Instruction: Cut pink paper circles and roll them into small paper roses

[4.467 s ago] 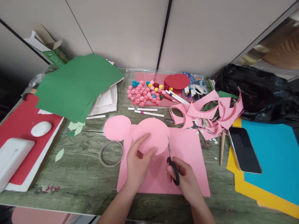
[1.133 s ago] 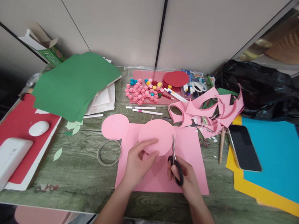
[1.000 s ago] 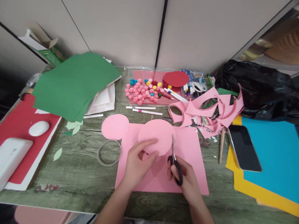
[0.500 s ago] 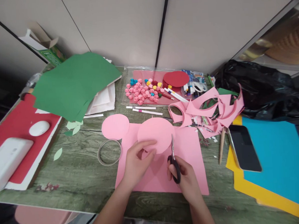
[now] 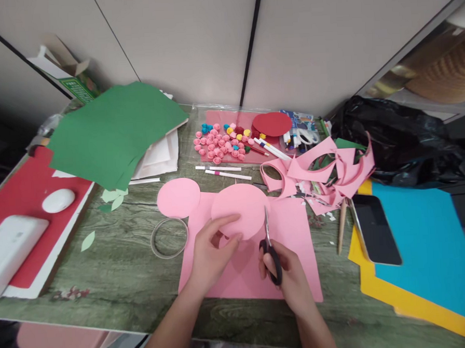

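My left hand pinches the near edge of a pink paper circle lifted off the large pink sheet on the table. My right hand grips black-handled scissors, blades pointing away along the circle's right edge. A second pink circle lies flat to the left, with a roll of clear tape just below it.
Pink offcuts are heaped at the right, beside a phone on blue and yellow sheets. Small paper roses, markers and a red disc lie at the back. Green sheets, a mouse and a black bag flank them.
The scissors have worked a little way along the circle's right edge and the circle has turned slightly in my left hand. The view shifted a bit.
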### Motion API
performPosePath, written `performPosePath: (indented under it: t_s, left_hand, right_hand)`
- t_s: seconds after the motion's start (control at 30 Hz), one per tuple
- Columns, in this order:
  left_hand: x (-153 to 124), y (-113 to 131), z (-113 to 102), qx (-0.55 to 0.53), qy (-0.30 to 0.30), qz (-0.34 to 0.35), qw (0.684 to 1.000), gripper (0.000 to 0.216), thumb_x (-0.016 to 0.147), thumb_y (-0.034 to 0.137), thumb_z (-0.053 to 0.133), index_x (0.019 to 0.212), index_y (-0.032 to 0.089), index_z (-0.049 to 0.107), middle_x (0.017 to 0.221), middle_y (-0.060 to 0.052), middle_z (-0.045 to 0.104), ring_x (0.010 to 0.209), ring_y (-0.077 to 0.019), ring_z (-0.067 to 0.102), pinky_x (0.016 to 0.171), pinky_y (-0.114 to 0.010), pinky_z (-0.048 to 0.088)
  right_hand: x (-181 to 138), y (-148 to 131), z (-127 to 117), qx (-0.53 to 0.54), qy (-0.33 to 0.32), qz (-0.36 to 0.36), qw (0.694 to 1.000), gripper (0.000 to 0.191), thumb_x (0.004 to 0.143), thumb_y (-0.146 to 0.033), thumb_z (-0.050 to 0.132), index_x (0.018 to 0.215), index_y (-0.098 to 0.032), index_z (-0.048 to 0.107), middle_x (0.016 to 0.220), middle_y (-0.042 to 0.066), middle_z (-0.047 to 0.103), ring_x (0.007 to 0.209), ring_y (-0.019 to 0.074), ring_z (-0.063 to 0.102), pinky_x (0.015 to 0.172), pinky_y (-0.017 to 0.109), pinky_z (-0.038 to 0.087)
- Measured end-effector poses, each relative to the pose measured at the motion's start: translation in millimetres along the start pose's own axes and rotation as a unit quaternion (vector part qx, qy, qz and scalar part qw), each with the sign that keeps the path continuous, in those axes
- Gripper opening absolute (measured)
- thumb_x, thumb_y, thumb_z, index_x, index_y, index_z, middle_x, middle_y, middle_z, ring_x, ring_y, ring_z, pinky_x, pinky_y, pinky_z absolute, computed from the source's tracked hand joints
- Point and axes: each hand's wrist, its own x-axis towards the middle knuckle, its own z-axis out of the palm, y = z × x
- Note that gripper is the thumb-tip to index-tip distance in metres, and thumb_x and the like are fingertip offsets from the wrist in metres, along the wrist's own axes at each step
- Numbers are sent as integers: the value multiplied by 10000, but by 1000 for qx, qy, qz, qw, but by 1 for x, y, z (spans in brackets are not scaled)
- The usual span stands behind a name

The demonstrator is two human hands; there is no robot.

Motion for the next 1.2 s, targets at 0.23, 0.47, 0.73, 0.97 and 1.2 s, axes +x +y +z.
performPosePath:
  t_s: [0.23,0.47,0.73,0.97,1.2]
  left_hand:
    - [-2,-2,-2,8,7,15,1000,275,727,191,639,1000,208,668,1043,-57,669,983,-189,608,825,-282,502]
    - [0,-2,-1,0,6,30,1000,212,731,164,632,930,207,691,972,-46,689,928,-172,621,802,-265,500]
    - [1,-2,-2,19,12,28,999,226,751,184,622,964,206,696,986,-52,689,885,-166,622,744,-252,500]
    - [3,1,0,1,40,33,999,269,733,197,656,1001,214,673,1030,-37,673,968,-154,606,802,-234,494]
    - [2,-1,1,-5,25,25,999,263,731,188,654,992,216,672,1004,-41,665,920,-149,612,734,-220,508]
  right_hand:
    - [4,-2,-2,-7,-5,-1,1000,354,816,-475,553,657,-193,407,538,-38,476,476,78,345,425,215,232]
    - [5,3,-4,-8,-8,-8,1000,357,829,-451,546,638,-195,387,532,-39,471,490,85,356,448,224,240]
    - [5,5,-5,-18,0,-8,1000,303,836,-424,546,678,-181,458,527,-38,473,509,97,395,483,227,276]
    - [4,7,-3,-12,-1,-6,1000,285,819,-396,576,672,-181,462,532,-41,478,520,97,408,505,224,299]
    - [5,7,-2,17,-11,-22,1000,323,827,-417,550,644,-195,402,530,-39,468,513,96,389,486,224,275]
